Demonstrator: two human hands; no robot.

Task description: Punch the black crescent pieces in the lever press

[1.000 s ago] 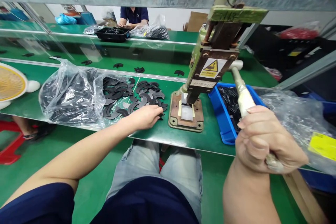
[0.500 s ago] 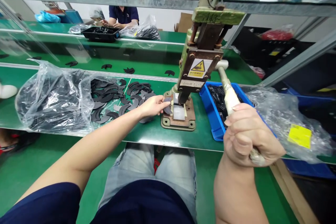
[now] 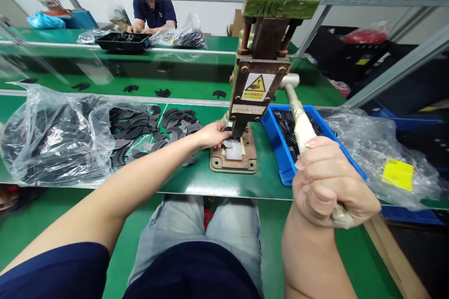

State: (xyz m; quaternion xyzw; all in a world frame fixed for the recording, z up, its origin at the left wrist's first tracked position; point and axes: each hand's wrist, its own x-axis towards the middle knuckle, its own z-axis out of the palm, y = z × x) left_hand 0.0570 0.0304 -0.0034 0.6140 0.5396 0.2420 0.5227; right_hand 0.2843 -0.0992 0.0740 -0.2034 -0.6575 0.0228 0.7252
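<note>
My left hand [image 3: 215, 135] is closed on a dark curved piece [image 3: 228, 143], pinching it over the base plate of a hand press [image 3: 261, 79]. The piece lies partly under the press's ram [image 3: 239, 127], beside a pale square plate [image 3: 234, 152]. My right hand [image 3: 331, 182] is wrapped round the press lever [image 3: 300, 119], whose grip is bound in cream tape. Left of the press, many loose black curved pieces [image 3: 131, 124] are heaped on the green bench.
A clear bag [image 3: 56, 135] of black pieces lies at the left. Right of the press stands a blue bin [image 3: 277, 149] of black parts, with a plastic bag [image 3: 368, 149] beyond it. Several pieces [image 3: 162, 93] sit on the belt behind. Across it, a person [image 3: 154, 16] works by a black tray [image 3: 122, 46].
My left hand has moved the curved piece inward, under the ram. The right hand still grips the lever, which looks almost unchanged. The whole view has shifted slightly.
</note>
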